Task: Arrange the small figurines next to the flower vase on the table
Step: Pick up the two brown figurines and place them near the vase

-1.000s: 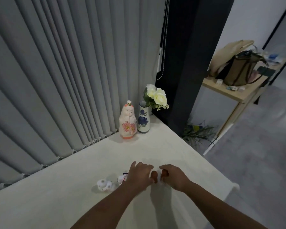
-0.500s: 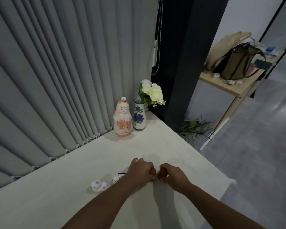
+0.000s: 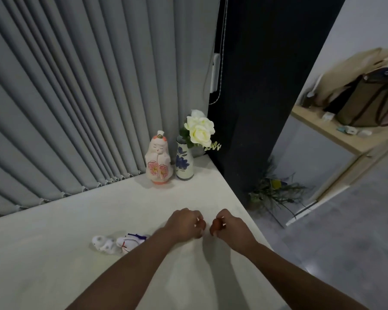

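L hand (image 3: 185, 222) & R hand (image 3: 227, 224) now slightly apart vs 0.5 s ago, both curled w/ fingers bent; can't tell if anything's held. Two small figurines (image 3: 117, 242) lie at 9 o'clock of L wrist, unmoved. Doll figurine (image 3: 159, 161) stands just beside flower vase (image 3: 184, 162), 12 o'clock on table (image 3: 54, 253).

Home: blinds (image 3: 76, 97), vase (image 3: 184, 162), bags (image 3: 367, 104)
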A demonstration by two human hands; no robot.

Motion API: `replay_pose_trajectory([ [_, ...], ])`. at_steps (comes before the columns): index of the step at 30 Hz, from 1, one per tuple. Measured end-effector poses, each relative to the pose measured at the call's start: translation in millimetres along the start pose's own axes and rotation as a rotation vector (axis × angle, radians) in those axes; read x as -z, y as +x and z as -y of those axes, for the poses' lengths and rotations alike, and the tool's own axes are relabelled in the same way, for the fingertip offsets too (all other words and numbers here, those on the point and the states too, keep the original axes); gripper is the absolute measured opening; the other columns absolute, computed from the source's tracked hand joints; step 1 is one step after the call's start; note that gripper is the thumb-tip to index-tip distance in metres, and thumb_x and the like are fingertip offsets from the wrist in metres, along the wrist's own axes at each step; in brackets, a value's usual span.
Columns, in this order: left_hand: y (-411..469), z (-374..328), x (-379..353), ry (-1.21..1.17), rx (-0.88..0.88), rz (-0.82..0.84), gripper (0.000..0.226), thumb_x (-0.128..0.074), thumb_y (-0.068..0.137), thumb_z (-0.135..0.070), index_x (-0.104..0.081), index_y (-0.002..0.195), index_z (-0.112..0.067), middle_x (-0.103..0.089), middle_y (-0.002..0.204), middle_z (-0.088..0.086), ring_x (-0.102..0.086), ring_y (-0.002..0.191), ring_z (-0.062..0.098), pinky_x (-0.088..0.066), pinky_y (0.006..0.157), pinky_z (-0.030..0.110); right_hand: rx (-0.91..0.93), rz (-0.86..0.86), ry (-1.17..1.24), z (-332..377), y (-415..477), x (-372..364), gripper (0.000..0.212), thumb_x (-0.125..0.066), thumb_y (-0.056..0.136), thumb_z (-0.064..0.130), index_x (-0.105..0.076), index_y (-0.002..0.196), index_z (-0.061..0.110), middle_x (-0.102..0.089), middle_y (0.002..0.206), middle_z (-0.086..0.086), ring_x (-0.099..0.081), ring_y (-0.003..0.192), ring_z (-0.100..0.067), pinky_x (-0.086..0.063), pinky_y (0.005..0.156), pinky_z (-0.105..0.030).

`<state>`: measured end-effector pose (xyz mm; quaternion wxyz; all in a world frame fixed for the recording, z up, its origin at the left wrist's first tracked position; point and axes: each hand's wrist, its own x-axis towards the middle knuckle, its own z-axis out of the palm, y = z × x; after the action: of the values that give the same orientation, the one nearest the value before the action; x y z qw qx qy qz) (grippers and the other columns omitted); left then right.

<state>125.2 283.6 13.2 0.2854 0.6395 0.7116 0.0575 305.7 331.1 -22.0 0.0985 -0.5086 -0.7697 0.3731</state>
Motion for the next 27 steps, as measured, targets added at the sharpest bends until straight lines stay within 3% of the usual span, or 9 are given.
replay_pose_trajectory([
  [8,20.1,-12.4,10.5,-0.058,0.069,-0.134,0.037,-0.059,0.083,-0.029,-0.057,0.119,-0.022,-0.067,0.114,0.001,-0.058,0.107,0.022,-0.047,0.091,0.036,0.026,0.078,0.018,-4.8,41.3,22.5,0.021,-0.063,0.072,0.023,-0.046,0.083,0.029,-0.071,0.079,0.002,-0.066,0.074,-0.02,-0.054,0.071,-0.038],
  [19,65.0,6.1,28.0,-0.302,0.157,-0.198,0.041,-0.065,0.078,-0.032,-0.058,0.117,-0.024,-0.066,0.117,-0.001,-0.06,0.105,0.019,-0.052,0.089,0.039,0.008,0.066,-0.05,4.7,103.1,36.5,0.019,-0.059,0.074,0.029,-0.043,0.083,0.031,-0.069,0.079,0.004,-0.064,0.074,-0.017,-0.053,0.07,-0.036],
  [27,95.1,24.3,28.3,-0.356,0.181,-0.212,0.043,-0.067,0.077,-0.03,-0.058,0.118,-0.025,-0.065,0.119,-0.001,-0.061,0.105,0.016,-0.048,0.088,0.031,0.028,0.098,-0.069,11.5,142.5,27.8,0.012,-0.053,0.074,0.031,-0.043,0.082,0.032,-0.07,0.077,0.006,-0.066,0.072,-0.013,-0.056,0.073,-0.039],
])
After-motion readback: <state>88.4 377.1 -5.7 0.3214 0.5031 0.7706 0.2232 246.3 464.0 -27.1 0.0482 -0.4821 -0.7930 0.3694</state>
